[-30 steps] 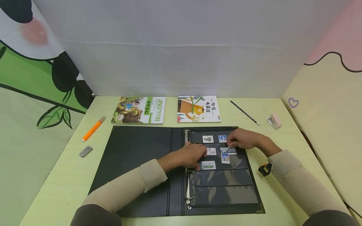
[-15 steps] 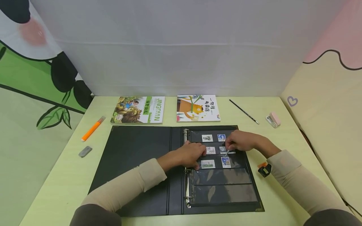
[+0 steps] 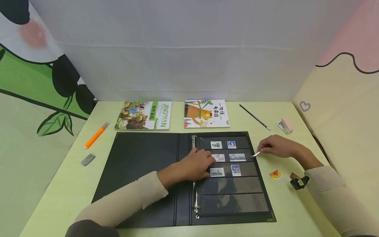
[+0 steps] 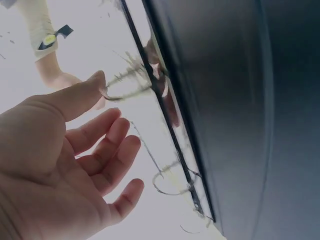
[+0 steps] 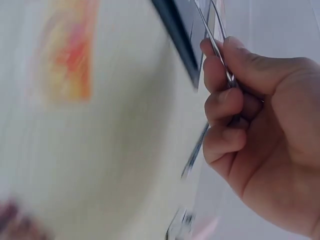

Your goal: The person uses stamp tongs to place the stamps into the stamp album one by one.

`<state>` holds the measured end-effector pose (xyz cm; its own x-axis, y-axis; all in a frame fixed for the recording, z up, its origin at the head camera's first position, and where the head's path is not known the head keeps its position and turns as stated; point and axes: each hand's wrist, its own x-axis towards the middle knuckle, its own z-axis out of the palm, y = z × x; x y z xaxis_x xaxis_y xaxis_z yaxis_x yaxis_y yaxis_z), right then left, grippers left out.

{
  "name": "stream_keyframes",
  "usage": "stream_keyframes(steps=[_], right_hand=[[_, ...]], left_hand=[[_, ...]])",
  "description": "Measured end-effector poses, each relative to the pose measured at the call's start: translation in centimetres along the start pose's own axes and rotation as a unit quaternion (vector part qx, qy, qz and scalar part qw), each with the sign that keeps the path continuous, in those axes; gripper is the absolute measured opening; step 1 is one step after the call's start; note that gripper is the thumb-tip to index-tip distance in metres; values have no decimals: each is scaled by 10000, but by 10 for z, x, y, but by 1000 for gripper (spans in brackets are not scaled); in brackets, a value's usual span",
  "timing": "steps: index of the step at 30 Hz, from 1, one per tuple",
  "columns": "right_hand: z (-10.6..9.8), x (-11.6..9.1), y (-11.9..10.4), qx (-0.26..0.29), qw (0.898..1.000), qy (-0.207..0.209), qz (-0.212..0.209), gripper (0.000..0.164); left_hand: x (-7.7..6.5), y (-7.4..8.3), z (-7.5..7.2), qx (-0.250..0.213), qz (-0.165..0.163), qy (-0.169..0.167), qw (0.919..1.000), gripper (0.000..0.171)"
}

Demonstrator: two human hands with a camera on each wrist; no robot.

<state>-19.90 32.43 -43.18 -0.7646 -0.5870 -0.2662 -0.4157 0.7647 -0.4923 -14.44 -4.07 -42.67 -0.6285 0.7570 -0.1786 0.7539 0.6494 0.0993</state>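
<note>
A black ring-bound stamp album point(image 3: 145, 177) lies spread out, its right page point(image 3: 234, 204) lined with clear pocket strips. Several stamps sit in the upper three rows, among them a blue-and-yellow stamp point(image 3: 236, 170) in the third row. My left hand point(image 3: 193, 164) rests at that page's left side by the metal rings point(image 3: 195, 197), fingers relaxed. Beyond the page's right edge, my right hand point(image 3: 278, 146) pinches metal tweezers point(image 5: 215, 37), with nothing visible between the tips. An orange-and-yellow stamp point(image 3: 274, 174) lies on the table near it; a brown one point(image 3: 295, 175) is partly covered by the wrist camera.
Two picture books point(image 3: 143, 115) lie behind the album. A pencil point(image 3: 254, 117) and a pink-and-white sharpener point(image 3: 285, 125) are at back right. Along the left lie an orange marker point(image 3: 96, 135) and a grey eraser point(image 3: 88, 159).
The blue-and-yellow stamp has settled lower into the third row. My right hand has moved right with the tweezers, off the page, uncovering the loose stamps. My left hand has stayed by the rings.
</note>
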Motion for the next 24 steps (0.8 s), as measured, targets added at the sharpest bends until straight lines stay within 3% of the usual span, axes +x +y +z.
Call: stream_keyframes(steps=[4,9,15,24], right_hand=[[0,-30,18,358,9991,55,197,11],[4,-53,29,619,9974,-40,375,12],[2,-70,36,709,9947,-202,719,13],[2,-84,41,1278,9833,-668,1108,15]], left_hand=[[-10,11,1,107,277,56,9995,47],[-18,16,8,143,286,-77,9995,55],[-20,18,16,317,235,-47,9992,63],[-20,22,15,465,165,-143,9987,55]])
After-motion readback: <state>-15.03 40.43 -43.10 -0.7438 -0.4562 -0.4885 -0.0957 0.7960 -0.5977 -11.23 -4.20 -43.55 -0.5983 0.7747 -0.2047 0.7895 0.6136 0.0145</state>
